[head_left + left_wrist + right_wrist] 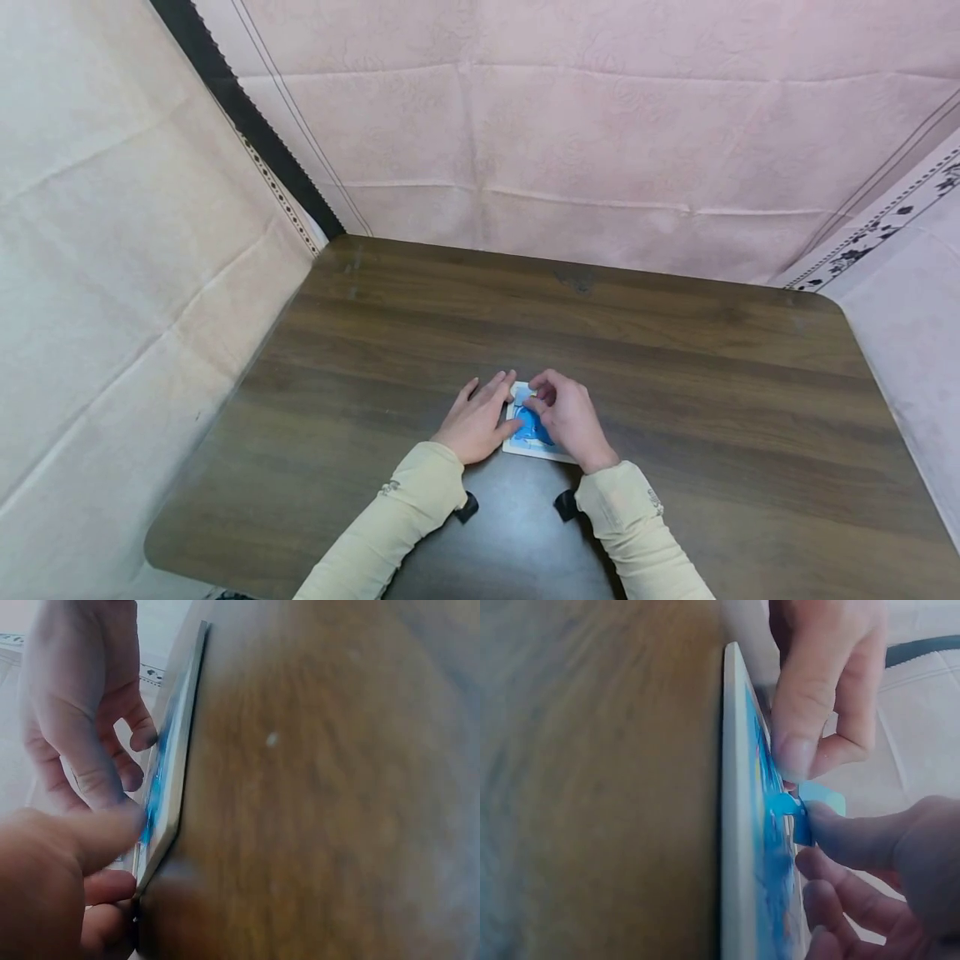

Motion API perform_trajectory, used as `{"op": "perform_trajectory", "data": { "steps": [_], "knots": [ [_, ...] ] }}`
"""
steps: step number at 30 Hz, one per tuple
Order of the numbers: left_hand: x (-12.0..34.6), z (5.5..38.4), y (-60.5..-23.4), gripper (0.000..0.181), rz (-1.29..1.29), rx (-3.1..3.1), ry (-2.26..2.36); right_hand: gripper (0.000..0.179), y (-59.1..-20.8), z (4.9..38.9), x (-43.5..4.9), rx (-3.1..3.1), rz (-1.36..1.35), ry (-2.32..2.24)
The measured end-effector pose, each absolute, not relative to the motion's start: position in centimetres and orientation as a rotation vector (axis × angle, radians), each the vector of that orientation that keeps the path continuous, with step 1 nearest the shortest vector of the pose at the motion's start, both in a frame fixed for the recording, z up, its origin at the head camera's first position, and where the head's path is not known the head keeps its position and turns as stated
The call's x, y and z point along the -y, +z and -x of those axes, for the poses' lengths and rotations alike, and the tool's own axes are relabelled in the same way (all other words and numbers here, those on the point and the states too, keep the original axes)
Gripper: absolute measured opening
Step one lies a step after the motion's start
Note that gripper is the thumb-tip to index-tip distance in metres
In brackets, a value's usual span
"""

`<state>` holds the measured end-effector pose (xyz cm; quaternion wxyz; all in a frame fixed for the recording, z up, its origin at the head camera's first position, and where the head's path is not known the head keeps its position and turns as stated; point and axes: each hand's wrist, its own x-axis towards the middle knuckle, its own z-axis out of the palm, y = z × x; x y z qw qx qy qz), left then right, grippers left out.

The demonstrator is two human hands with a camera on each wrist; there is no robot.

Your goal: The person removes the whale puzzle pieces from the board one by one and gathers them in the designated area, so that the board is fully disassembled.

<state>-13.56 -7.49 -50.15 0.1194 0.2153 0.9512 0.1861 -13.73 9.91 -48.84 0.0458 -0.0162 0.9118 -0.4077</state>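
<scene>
A small jigsaw puzzle board [536, 452] with a blue picture and a pale frame lies flat near the table's front. My right hand [570, 417] is over its right side, and its thumb and finger pinch a light-blue jigsaw piece [821, 796] with a rounded knob, tilted up from the picture in the right wrist view. From the left, my left hand [472, 421] rests along the board's edge, fingers stretched forward and thumb [112, 832] across the blue surface. Both hands cover parts of the picture.
The board lies on a brown wood-grain table [675, 375] with rounded corners. Pale cloth [570, 133] hangs behind the far edge, with more cloth [112, 292] at the left side. Dark bands [467, 507] sit at both wrists, below the pale sleeves.
</scene>
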Motion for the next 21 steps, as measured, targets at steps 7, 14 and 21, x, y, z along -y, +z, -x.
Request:
{"op": "perform_trajectory", "data": {
  "steps": [7, 14, 21],
  "knots": [
    [7.7, 13.4, -50.6, 0.101, -0.651, -2.744, 0.565, 0.01, -49.0, 13.6, -10.4, -2.749, 0.014, -1.413],
    [7.4, 13.3, -50.4, 0.102, -0.625, -2.729, 0.565, 0.011, -47.7, 13.2, -13.1, -2.744, -0.051, -1.471],
    [7.4, 13.3, -50.0, 0.102, -0.606, -2.738, 0.558, 0.016, -47.2, 12.5, -18.4, -2.744, -0.146, -1.365]
  ]
}}
